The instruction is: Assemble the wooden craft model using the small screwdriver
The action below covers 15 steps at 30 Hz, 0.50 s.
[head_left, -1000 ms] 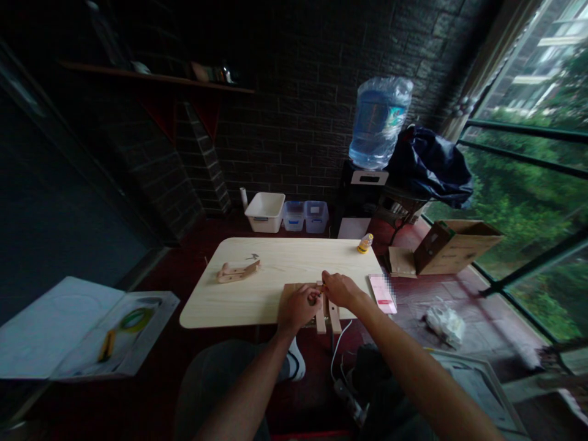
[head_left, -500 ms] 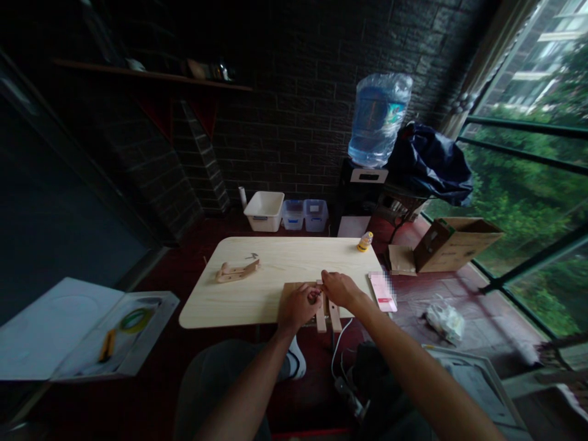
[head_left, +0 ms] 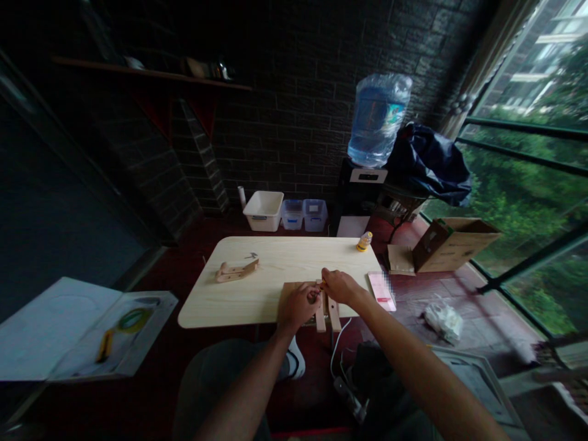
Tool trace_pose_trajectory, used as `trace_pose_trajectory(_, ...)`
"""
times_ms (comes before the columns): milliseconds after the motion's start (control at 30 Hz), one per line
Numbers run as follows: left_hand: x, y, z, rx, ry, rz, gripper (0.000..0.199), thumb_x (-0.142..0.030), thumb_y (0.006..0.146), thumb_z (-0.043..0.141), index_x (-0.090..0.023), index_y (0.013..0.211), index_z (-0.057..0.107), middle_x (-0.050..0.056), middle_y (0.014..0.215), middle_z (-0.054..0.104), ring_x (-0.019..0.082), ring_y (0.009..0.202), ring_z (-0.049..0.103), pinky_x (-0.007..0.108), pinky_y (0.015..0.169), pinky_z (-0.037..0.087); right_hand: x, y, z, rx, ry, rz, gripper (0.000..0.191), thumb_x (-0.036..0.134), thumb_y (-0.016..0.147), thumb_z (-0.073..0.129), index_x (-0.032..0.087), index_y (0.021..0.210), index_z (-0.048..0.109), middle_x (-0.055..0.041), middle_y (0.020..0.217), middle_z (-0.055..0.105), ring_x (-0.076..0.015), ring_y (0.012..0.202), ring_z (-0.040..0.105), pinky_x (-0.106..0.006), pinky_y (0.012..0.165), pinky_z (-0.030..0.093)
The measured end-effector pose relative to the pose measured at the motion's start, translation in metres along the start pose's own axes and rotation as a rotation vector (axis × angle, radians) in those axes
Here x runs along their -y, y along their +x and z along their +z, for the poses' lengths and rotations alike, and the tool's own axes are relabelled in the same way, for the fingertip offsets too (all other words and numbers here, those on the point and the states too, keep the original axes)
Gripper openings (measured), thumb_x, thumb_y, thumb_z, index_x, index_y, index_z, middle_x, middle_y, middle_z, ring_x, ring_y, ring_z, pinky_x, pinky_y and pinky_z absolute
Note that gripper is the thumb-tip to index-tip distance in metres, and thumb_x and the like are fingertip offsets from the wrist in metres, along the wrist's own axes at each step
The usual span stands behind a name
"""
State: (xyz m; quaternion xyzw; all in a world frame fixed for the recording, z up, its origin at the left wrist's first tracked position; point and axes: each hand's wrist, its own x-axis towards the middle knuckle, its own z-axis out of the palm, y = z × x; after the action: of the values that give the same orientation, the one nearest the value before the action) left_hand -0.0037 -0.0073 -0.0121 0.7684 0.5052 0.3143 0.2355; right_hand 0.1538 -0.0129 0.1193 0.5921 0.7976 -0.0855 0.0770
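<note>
Head view: two wooden strips (head_left: 333, 315) overhang the near edge of the table (head_left: 206, 306), toward its right corner, beside a brown board (head_left: 288, 290). Left hand (head_left: 301, 305) is curled over the board, right hand (head_left: 339, 286) bent at the strips' far ends; what's gripped can't be told, too small. Wooden assembly (head_left: 239, 271) is set near left edge, yellow bottle (head_left: 364, 242) at far right corner.

Head cam looks fwd/down at tbl (head_left: 285, 254).

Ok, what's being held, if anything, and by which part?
Can't tell: the left grip and right grip crowd together at the wooden strips, hiding whatever they may hold.
</note>
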Motion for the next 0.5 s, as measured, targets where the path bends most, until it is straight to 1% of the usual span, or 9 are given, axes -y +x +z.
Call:
trace_pose_trajectory(100,-0.0006,-0.0003,-0.0012,0.005,0.007,-0.001,0.010,-0.025,0.087,0.065,-0.023,0.095,0.071,0.002,0.103,0.071,0.015,0.088,0.066,0.026,0.082,0.050,0.0019,-0.0006,0.0028,-0.010,0.006,0.021,0.029,0.031,0.105,0.041,0.014,0.127,0.048,-0.0198,0.113,0.071,-0.0282,0.104,0.071,-0.034,0.080,0.051)
trace_pose_trajectory(233,-0.0003,-0.0011,-0.0014,-0.006,0.033,0.013,0.009,-0.025,0.087,0.065,-0.023,0.094,0.071,0.002,0.102,0.071,0.015,0.088,0.066,0.026,0.083,0.049,0.0045,-0.0056,0.0051,-0.017,0.025,-0.014,0.031,0.029,0.103,0.044,0.014,0.130,0.046,-0.0182,0.113,0.072,-0.0282,0.105,0.071,-0.034,0.081,0.051)
trace_pose_trajectory(400,0.0029,-0.0001,0.0013,-0.008,0.028,0.023,0.010,-0.026,0.088,0.064,-0.023,0.095,0.071,0.002,0.104,0.071,0.014,0.087,0.065,0.026,0.083,0.049,0.0044,-0.0069,0.0008,-0.014,-0.003,-0.043,0.027,0.026,0.102,0.045,0.020,0.127,0.051,-0.0148,0.117,0.072,-0.0274,0.107,0.070,-0.034,0.082,0.050)
trace_pose_trajectory(500,0.0032,0.0004,0.0015,-0.007,0.021,0.025,0.010,-0.026,0.089,0.064,-0.023,0.096,0.072,0.003,0.104,0.071,0.014,0.088,0.065,0.025,0.083,0.049,0.0037,-0.0046,-0.0012,-0.001,-0.006,-0.019,0.027,0.028,0.102,0.046,0.019,0.126,0.052,-0.0156,0.115,0.072,-0.0278,0.106,0.071,-0.034,0.081,0.050)
